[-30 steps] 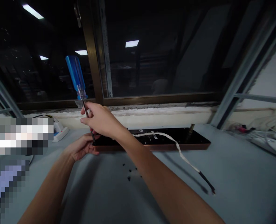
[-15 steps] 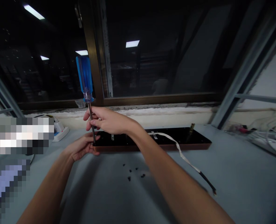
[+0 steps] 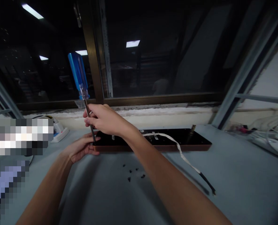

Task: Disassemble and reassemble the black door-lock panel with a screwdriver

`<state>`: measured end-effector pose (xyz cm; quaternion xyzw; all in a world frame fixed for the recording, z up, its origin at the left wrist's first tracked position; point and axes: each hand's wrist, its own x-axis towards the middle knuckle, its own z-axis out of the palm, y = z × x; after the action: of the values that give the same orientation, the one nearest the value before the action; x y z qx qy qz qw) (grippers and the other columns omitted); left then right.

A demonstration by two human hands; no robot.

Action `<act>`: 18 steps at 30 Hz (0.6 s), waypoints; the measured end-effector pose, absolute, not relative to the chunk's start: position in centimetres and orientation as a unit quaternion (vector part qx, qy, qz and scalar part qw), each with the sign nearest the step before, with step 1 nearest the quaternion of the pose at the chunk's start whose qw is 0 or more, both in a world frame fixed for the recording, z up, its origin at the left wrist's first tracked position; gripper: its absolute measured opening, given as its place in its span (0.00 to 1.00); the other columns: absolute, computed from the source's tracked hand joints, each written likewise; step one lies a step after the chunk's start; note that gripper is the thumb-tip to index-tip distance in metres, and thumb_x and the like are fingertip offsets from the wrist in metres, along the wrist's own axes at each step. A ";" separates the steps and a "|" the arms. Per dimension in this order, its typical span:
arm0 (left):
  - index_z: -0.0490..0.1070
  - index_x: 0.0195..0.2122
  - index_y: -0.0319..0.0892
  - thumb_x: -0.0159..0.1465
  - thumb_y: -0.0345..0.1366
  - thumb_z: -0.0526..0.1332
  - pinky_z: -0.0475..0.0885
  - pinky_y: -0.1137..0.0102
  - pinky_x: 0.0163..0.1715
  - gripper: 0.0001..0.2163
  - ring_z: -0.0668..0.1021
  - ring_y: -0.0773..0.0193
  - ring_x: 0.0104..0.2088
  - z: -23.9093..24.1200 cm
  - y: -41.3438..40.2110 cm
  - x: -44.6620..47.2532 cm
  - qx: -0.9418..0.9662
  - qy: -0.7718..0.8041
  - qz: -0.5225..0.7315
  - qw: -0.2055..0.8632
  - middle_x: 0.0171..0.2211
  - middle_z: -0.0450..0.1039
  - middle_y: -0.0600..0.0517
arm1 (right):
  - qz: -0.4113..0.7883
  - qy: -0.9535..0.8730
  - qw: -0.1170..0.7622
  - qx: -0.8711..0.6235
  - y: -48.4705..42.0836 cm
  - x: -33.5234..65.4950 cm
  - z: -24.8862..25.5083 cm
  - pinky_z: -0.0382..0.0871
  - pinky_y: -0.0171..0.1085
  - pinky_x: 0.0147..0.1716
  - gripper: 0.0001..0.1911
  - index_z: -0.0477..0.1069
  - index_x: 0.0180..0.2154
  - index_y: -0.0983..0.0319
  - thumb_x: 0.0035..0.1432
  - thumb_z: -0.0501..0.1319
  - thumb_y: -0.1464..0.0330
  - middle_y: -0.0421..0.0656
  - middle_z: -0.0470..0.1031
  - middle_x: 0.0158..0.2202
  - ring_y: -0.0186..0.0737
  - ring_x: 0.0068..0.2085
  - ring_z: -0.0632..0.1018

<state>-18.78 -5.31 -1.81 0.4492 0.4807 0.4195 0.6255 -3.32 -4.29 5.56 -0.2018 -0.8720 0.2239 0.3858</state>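
My right hand (image 3: 106,117) pinches the metal shaft of a screwdriver (image 3: 78,72) with a clear blue handle. The handle points up and leans left; its tip meets the near left corner of a long black box with copper-coloured sides (image 3: 176,148). Around that same left end, my left hand (image 3: 81,148) is closed, with fingers above and below the edge. A white-sleeved cable (image 3: 174,140) runs from the box's top to the table, ending in a dark tip. Several small black screws (image 3: 130,172) lie in front of the box. My right forearm covers part of it.
A small brass-coloured post (image 3: 193,129) stands on the box's right part. To the left, a white device (image 3: 60,131) sits beside a blurred-out area. Grey metal frame legs (image 3: 230,97) and tangled cables (image 3: 268,125) are at right. Behind is a dark window.
The screwdriver's handle has tipped further left, and my right hand has shifted slightly left and up with it. My left hand still holds the box's corner.
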 end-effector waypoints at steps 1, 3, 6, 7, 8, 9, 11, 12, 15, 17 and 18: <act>0.65 0.41 0.39 0.52 0.24 0.62 0.77 0.70 0.21 0.15 0.77 0.66 0.21 -1.8 -5.4 -18.8 0.447 0.477 0.421 0.629 0.29 0.73 0.53 | 0.235 -0.872 0.378 -0.204 -4.3 -3.3 5.6 0.66 0.32 0.28 0.06 0.63 0.33 0.60 0.52 0.52 0.74 0.39 0.72 0.26 0.33 0.29 0.73; 0.65 0.41 0.39 0.51 0.22 0.62 0.77 0.69 0.21 0.16 0.77 0.65 0.21 -1.7 -5.4 -18.8 0.440 0.472 0.428 0.633 0.27 0.72 0.55 | 0.245 -0.875 0.364 -0.205 -4.3 -3.2 5.5 0.67 0.32 0.29 0.09 0.61 0.36 0.61 0.52 0.50 0.76 0.40 0.72 0.27 0.34 0.31 0.74; 0.64 0.41 0.38 0.49 0.21 0.62 0.77 0.68 0.19 0.18 0.76 0.65 0.19 -1.8 -5.3 -18.8 0.433 0.472 0.434 0.634 0.25 0.71 0.56 | 0.242 -0.880 0.360 -0.192 -4.1 -3.2 5.3 0.67 0.33 0.29 0.11 0.60 0.38 0.62 0.52 0.48 0.77 0.41 0.73 0.28 0.35 0.31 0.74; 0.63 0.41 0.38 0.49 0.21 0.62 0.77 0.67 0.19 0.19 0.76 0.65 0.19 -1.8 -5.3 -18.8 0.430 0.475 0.435 0.633 0.25 0.71 0.56 | 0.244 -0.879 0.365 -0.186 -4.1 -3.2 5.2 0.66 0.33 0.29 0.11 0.59 0.38 0.61 0.52 0.48 0.76 0.41 0.73 0.28 0.35 0.30 0.74; 0.63 0.41 0.38 0.48 0.20 0.62 0.77 0.67 0.19 0.19 0.76 0.65 0.19 -1.8 -5.2 -18.8 0.428 0.478 0.436 0.631 0.25 0.71 0.56 | 0.246 -0.878 0.369 -0.181 -4.0 -3.2 5.1 0.66 0.33 0.29 0.10 0.59 0.38 0.60 0.52 0.48 0.75 0.40 0.72 0.28 0.35 0.30 0.74; 0.63 0.41 0.38 0.48 0.20 0.62 0.77 0.67 0.18 0.19 0.76 0.64 0.19 -1.8 -5.2 -18.8 0.425 0.482 0.437 0.629 0.26 0.71 0.56 | 0.246 -0.876 0.375 -0.179 -4.0 -3.3 5.1 0.66 0.33 0.28 0.08 0.59 0.37 0.60 0.53 0.49 0.74 0.39 0.72 0.27 0.34 0.29 0.73; 0.63 0.41 0.38 0.48 0.20 0.61 0.77 0.66 0.18 0.18 0.76 0.64 0.19 -1.7 -5.2 -18.8 0.421 0.489 0.439 0.625 0.26 0.70 0.56 | 0.230 -0.871 0.393 -0.186 -4.1 -3.5 5.2 0.64 0.32 0.26 0.02 0.60 0.31 0.59 0.52 0.53 0.70 0.37 0.69 0.25 0.34 0.27 0.71; 0.63 0.40 0.38 0.49 0.19 0.60 0.77 0.66 0.18 0.18 0.76 0.65 0.18 -1.7 -5.3 -18.7 0.420 0.491 0.439 0.624 0.26 0.70 0.56 | 0.216 -0.868 0.404 -0.194 -4.1 -3.6 5.3 0.63 0.32 0.25 0.03 0.60 0.28 0.59 0.51 0.56 0.69 0.36 0.68 0.23 0.33 0.26 0.70; 0.63 0.40 0.38 0.50 0.20 0.59 0.76 0.67 0.18 0.16 0.75 0.65 0.18 -1.5 -5.4 -18.7 0.425 0.492 0.435 0.623 0.25 0.70 0.56 | 0.170 -0.855 0.435 -0.225 -4.4 -3.8 5.8 0.60 0.32 0.24 0.08 0.61 0.24 0.60 0.46 0.62 0.69 0.35 0.64 0.21 0.32 0.25 0.68; 0.64 0.40 0.38 0.50 0.20 0.58 0.76 0.67 0.19 0.16 0.75 0.65 0.18 -1.5 -5.4 -18.6 0.426 0.493 0.435 0.622 0.26 0.70 0.56 | 0.162 -0.852 0.442 -0.230 -4.6 -3.8 5.9 0.61 0.32 0.25 0.05 0.65 0.29 0.61 0.46 0.61 0.71 0.34 0.64 0.20 0.33 0.25 0.68; 0.63 0.40 0.38 0.50 0.20 0.58 0.76 0.67 0.19 0.16 0.76 0.65 0.18 -1.5 -5.4 -18.6 0.425 0.493 0.436 0.621 0.26 0.70 0.55 | 0.167 -0.854 0.440 -0.222 -4.7 -3.7 6.0 0.62 0.32 0.26 0.08 0.67 0.33 0.61 0.47 0.60 0.72 0.34 0.64 0.20 0.33 0.25 0.69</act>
<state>-18.65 -5.43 -1.53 0.4255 0.4932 0.4357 0.6212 -3.73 -4.69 5.98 -0.2224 -0.8540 0.1671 0.4397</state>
